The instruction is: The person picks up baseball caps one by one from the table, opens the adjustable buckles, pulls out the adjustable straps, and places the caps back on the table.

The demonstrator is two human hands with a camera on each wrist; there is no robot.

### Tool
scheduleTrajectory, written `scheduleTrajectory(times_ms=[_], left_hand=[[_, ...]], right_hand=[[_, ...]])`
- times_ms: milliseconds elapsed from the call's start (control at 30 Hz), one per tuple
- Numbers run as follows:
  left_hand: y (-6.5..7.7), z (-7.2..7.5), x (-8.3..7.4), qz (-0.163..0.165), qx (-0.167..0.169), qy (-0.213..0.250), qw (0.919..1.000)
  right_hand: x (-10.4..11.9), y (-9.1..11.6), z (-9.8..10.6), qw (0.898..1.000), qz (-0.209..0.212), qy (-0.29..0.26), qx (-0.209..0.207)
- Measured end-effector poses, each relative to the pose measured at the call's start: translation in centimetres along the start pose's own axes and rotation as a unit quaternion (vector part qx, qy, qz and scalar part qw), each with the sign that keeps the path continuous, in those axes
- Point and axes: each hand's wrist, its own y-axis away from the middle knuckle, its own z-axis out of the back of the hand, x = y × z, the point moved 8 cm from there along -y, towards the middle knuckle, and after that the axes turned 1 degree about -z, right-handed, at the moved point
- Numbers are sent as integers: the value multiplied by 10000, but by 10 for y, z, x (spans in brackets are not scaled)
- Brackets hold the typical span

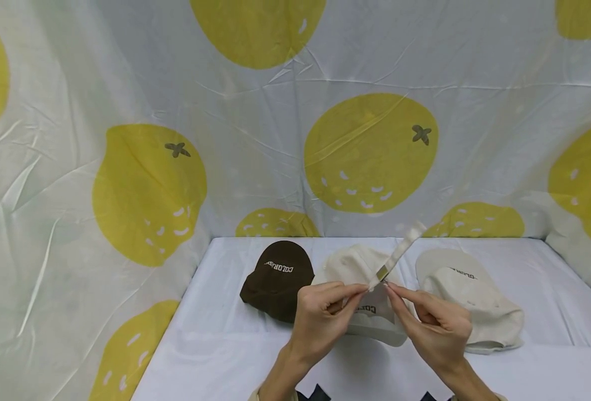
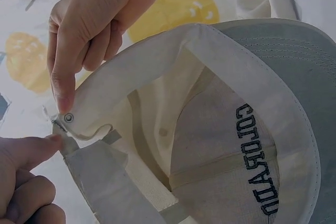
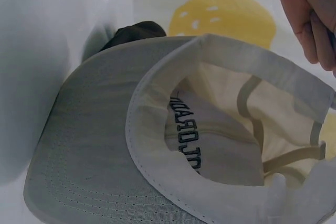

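A cream cap (image 1: 342,262) with a grey-green brim (image 2: 289,45) is held up over the white table, its brim toward me. My left hand (image 1: 320,317) pinches the closure at the cap's back between thumb and forefinger. Close beside it, my right hand (image 1: 435,320) pinches the same closure with thumb and fingertip. A pale strap (image 1: 403,248) sticks up from there, with a small brassy buckle (image 1: 382,273) near its base. In the left wrist view a metal eyelet (image 2: 68,118) shows by the right fingertip. Dark letters (image 2: 257,161) show inside the cap.
To the left a dark brown cap (image 1: 280,278) lies on the white-covered table (image 1: 215,356). Another cream cap (image 1: 491,312) lies to the right, partly behind my right hand. A lemon-print curtain (image 1: 255,145) hangs around the back and sides.
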Motion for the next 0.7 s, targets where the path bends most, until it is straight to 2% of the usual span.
scheduleTrajectory(times_ms=[367,700], left_hand=[[-1,1,-1,-56,127,140,9998],[-2,6,1,-73,109,107,9999]], right_hand=[[-1,0,3,9999,-39,58,-103],[-2,-7,10,9982,-68,137,-573]])
